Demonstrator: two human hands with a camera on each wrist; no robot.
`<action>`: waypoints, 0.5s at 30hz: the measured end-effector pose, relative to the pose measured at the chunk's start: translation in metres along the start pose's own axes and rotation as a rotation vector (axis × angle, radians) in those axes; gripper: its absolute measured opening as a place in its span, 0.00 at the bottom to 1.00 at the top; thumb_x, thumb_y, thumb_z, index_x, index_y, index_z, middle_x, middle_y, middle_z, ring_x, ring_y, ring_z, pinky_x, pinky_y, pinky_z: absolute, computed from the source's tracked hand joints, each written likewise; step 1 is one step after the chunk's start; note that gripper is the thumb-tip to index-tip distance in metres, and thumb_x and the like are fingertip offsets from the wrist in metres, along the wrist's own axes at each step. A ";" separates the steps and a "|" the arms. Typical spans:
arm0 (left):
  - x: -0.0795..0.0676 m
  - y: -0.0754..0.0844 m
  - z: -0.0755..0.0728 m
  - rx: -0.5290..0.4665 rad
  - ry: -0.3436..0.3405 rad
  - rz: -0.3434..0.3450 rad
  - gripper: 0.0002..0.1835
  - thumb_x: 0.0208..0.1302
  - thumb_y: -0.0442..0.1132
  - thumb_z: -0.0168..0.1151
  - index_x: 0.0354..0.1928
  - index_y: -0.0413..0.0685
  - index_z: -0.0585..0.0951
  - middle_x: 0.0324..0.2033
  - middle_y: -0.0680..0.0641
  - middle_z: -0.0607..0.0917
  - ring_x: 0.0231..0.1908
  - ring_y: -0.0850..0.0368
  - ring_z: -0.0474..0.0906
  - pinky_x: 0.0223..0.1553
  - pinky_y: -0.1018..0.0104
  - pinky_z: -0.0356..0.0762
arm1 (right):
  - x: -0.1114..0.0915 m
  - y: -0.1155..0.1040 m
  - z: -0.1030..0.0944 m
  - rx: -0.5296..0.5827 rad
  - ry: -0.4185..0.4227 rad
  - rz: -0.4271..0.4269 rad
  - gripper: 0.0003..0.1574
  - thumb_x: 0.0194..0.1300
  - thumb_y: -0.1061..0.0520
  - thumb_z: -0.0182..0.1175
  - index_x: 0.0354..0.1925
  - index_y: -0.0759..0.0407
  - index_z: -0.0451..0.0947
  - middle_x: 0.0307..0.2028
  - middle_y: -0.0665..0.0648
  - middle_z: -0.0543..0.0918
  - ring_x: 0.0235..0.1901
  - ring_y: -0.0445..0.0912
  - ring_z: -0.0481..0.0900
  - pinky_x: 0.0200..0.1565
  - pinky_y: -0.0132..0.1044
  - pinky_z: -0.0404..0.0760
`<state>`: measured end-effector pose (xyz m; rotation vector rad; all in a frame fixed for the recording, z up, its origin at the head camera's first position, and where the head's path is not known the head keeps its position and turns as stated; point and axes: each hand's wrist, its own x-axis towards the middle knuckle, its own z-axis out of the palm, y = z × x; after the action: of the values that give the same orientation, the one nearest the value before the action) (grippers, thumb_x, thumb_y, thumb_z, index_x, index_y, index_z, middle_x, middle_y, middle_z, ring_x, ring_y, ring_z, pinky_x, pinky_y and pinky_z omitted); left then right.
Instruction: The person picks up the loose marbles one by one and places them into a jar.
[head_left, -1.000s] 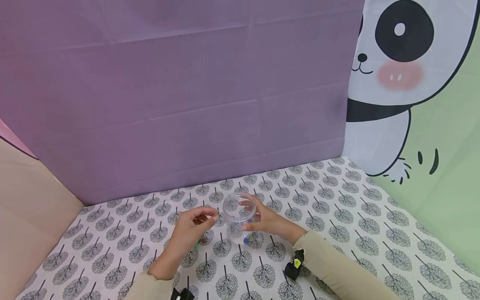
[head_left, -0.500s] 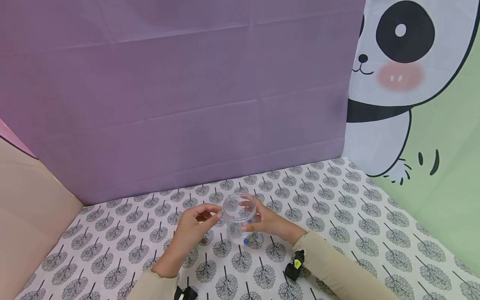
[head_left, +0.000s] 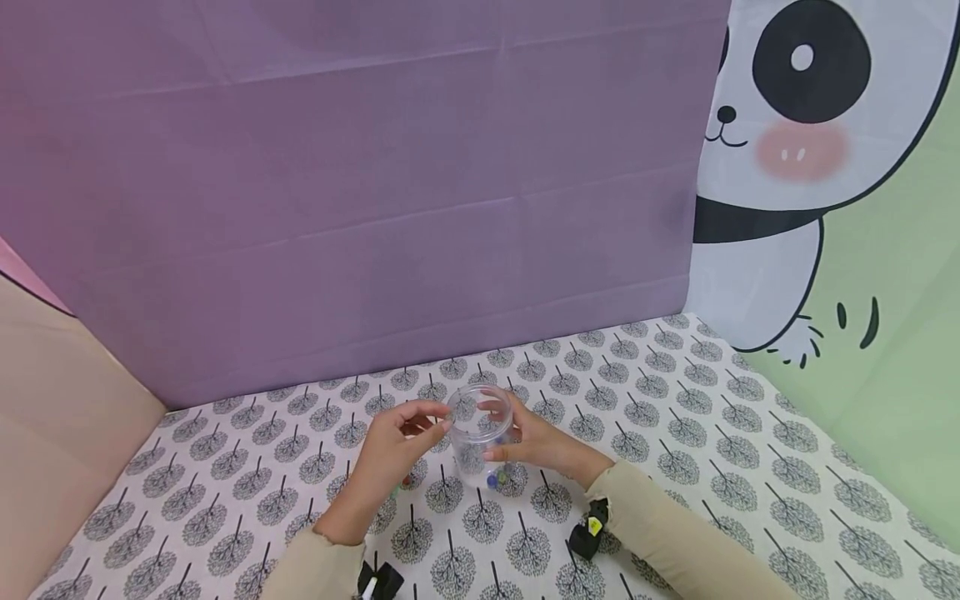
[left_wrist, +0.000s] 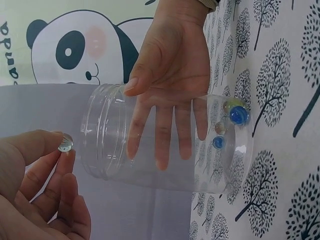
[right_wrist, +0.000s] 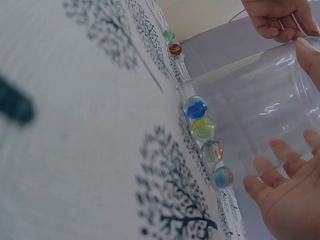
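A clear plastic jar [head_left: 471, 458] stands upright on the patterned cloth, its mouth uncovered. My right hand [head_left: 538, 442] holds it from the right, thumb on the near side and fingers spread round the far wall. Several glass marbles lie at the jar's bottom, among them a blue marble [right_wrist: 196, 107] and a yellow marble [right_wrist: 203, 129]. Between thumb and index finger, my left hand [head_left: 397, 442] pinches a clear marble [left_wrist: 65, 143]. That hand is beside the jar's rim, on the left; the marble is outside the mouth.
Loose marbles lie on the cloth left of the jar, partly hidden below my left hand in the head view: a green marble [right_wrist: 168, 34] and a red marble [right_wrist: 175, 49] among them. A purple backdrop [head_left: 360, 208] rises behind the table.
My left hand has moved a little right and up, bringing the pinched marble from short of the jar to its rim. The right hand and jar stay in place.
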<state>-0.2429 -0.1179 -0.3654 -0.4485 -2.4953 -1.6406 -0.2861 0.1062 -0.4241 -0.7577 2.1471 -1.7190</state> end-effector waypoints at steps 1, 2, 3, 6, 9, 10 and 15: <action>0.001 0.000 0.000 -0.003 0.001 0.001 0.09 0.57 0.33 0.66 0.40 0.46 0.85 0.35 0.49 0.84 0.34 0.58 0.76 0.41 0.67 0.75 | 0.000 0.000 0.000 0.000 0.001 0.002 0.55 0.57 0.54 0.67 0.71 0.37 0.45 0.70 0.57 0.58 0.66 0.61 0.60 0.64 0.55 0.60; 0.001 -0.001 0.001 -0.001 0.001 0.008 0.09 0.57 0.32 0.66 0.40 0.45 0.85 0.35 0.49 0.84 0.34 0.58 0.76 0.41 0.67 0.75 | 0.000 0.000 0.000 0.000 0.001 0.003 0.55 0.57 0.54 0.68 0.71 0.37 0.45 0.70 0.57 0.58 0.66 0.61 0.61 0.64 0.55 0.60; 0.002 -0.001 0.001 0.000 0.003 0.015 0.09 0.57 0.32 0.66 0.40 0.45 0.85 0.35 0.49 0.84 0.34 0.58 0.76 0.41 0.67 0.75 | 0.000 0.000 0.000 -0.001 0.002 0.003 0.55 0.56 0.54 0.68 0.71 0.37 0.45 0.70 0.57 0.58 0.65 0.61 0.61 0.64 0.55 0.61; 0.003 -0.002 0.003 0.003 0.009 0.025 0.09 0.56 0.31 0.66 0.40 0.45 0.85 0.35 0.49 0.84 0.34 0.58 0.76 0.41 0.68 0.76 | 0.000 0.000 0.000 -0.012 0.002 0.001 0.55 0.56 0.53 0.68 0.71 0.36 0.46 0.69 0.56 0.58 0.65 0.60 0.62 0.64 0.53 0.61; 0.005 -0.002 0.006 0.011 0.016 0.028 0.09 0.55 0.31 0.67 0.40 0.45 0.85 0.33 0.48 0.83 0.33 0.59 0.76 0.40 0.68 0.76 | 0.000 -0.001 -0.001 -0.016 0.003 -0.002 0.55 0.56 0.52 0.68 0.71 0.37 0.45 0.69 0.57 0.59 0.65 0.59 0.62 0.64 0.52 0.62; 0.005 -0.003 0.006 0.012 0.017 0.027 0.09 0.55 0.31 0.67 0.40 0.45 0.85 0.33 0.49 0.83 0.33 0.59 0.76 0.39 0.69 0.76 | 0.000 -0.001 -0.001 -0.016 0.002 -0.004 0.56 0.56 0.52 0.68 0.72 0.39 0.45 0.69 0.57 0.59 0.65 0.59 0.62 0.64 0.52 0.62; 0.008 -0.003 0.009 0.017 0.009 0.040 0.09 0.55 0.31 0.66 0.39 0.44 0.85 0.35 0.48 0.84 0.32 0.60 0.76 0.38 0.69 0.76 | 0.000 -0.001 -0.001 -0.009 -0.003 -0.010 0.58 0.56 0.52 0.68 0.73 0.44 0.42 0.69 0.57 0.58 0.66 0.58 0.60 0.65 0.51 0.61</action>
<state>-0.2512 -0.1091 -0.3699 -0.4839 -2.4756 -1.6019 -0.2859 0.1067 -0.4231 -0.7740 2.1535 -1.7134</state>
